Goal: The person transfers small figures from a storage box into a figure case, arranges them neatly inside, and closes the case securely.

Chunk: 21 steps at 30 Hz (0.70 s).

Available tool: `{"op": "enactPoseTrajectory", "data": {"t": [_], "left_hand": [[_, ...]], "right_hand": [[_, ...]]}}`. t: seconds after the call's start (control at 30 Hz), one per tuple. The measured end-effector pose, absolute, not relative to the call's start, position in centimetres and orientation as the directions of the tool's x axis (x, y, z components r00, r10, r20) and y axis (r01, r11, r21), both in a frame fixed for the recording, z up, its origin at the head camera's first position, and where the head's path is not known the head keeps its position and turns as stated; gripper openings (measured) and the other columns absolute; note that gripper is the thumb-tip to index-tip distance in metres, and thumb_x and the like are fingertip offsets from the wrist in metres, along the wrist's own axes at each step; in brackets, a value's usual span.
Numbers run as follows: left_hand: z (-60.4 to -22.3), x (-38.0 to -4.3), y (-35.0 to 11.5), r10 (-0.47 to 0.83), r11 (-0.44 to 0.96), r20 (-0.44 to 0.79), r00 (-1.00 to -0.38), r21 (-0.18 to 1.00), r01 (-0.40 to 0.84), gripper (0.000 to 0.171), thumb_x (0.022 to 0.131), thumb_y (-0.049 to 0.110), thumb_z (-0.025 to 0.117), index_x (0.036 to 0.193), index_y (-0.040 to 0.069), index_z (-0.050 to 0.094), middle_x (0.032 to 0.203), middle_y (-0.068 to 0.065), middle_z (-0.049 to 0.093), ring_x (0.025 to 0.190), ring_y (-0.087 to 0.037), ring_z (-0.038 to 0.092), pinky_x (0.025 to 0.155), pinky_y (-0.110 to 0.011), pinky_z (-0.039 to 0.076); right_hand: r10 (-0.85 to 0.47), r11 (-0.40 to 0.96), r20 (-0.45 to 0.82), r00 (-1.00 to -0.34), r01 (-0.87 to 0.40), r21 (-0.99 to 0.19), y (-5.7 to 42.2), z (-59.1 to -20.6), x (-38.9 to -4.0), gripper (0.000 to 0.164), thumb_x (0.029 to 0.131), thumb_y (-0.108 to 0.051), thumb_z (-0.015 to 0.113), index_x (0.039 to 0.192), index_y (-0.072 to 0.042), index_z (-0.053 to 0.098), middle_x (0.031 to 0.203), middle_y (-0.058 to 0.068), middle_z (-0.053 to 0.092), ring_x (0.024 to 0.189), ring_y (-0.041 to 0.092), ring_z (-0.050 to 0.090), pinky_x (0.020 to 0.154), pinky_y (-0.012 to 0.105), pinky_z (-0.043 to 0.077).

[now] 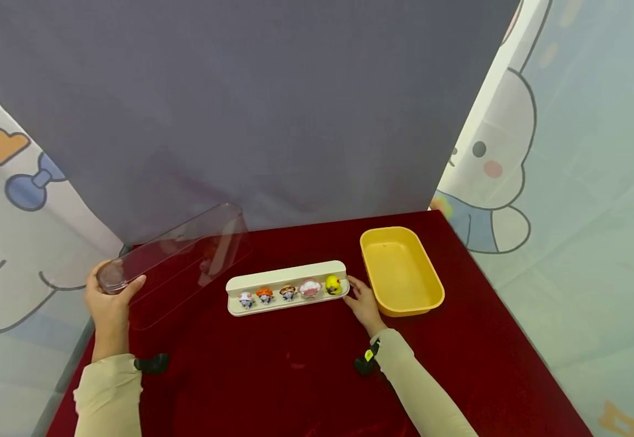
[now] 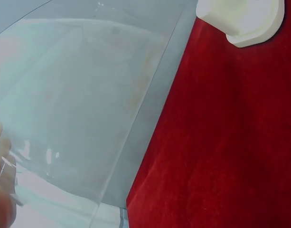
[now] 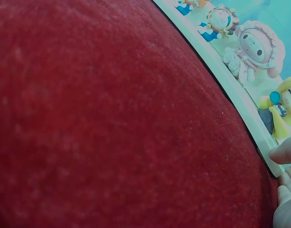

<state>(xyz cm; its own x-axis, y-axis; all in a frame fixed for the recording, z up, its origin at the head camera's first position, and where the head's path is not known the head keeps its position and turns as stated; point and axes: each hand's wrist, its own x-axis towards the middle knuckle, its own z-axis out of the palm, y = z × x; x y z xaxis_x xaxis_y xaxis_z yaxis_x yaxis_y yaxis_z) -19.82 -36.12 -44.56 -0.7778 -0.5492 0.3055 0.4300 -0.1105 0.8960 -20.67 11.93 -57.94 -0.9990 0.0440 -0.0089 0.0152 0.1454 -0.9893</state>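
My left hand (image 1: 110,306) grips one end of a long clear plastic cover (image 1: 186,255), which is tilted with its far end raised toward the back. In the left wrist view the cover (image 2: 88,109) spans much of the picture, the fingers at its edge. A cream display base (image 1: 284,276) with a raised back lies mid-table, bearing a row of several small figurines, among them a pink-and-white one (image 1: 310,288) and a yellow-haired one (image 1: 333,284). At the base's right end, my right hand (image 1: 365,305) pinches the rim, its thumb (image 3: 285,151) over the edge.
Just right of my right hand stands a yellow rectangular bin (image 1: 401,270). Dark red cloth (image 1: 273,376) covers the table. Grey fabric (image 1: 295,121) hangs along the back, and printed cartoon curtains (image 1: 568,243) flank both sides.
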Motion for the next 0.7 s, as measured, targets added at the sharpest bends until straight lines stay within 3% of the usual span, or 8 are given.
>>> {"op": "enactPoseTrajectory", "data": {"t": [0.2,0.7], "left_hand": [[-43.8,-19.7,-35.6,-0.551,-0.163,0.301,-0.778,0.876,0.454,0.065,0.063,-0.028,0.067,0.12,0.002,0.055,0.113,-0.011,0.059,0.096,-0.017,0.054,0.065,-0.014,0.054],[-42.7,-19.6,-33.4,-0.464,-0.242,0.488,-0.739,0.733,0.635,0.064,0.058,-0.033,0.063,0.118,-0.011,0.053,0.109,-0.018,0.061,0.094,-0.021,0.057,0.067,-0.019,0.056]], "right_hand": [[0.074,0.184,-0.018,-0.997,0.032,-0.982,11.7,-58.2,-20.6,0.055,0.084,0.012,0.06,0.136,0.007,0.044,0.139,0.025,0.044,0.132,0.036,0.038,0.109,0.046,0.032],[0.078,0.189,0.002,-0.997,0.012,-0.982,11.8,-58.2,-20.5,0.055,0.083,0.012,0.06,0.136,0.007,0.044,0.138,0.025,0.045,0.131,0.036,0.039,0.108,0.047,0.032]]}}
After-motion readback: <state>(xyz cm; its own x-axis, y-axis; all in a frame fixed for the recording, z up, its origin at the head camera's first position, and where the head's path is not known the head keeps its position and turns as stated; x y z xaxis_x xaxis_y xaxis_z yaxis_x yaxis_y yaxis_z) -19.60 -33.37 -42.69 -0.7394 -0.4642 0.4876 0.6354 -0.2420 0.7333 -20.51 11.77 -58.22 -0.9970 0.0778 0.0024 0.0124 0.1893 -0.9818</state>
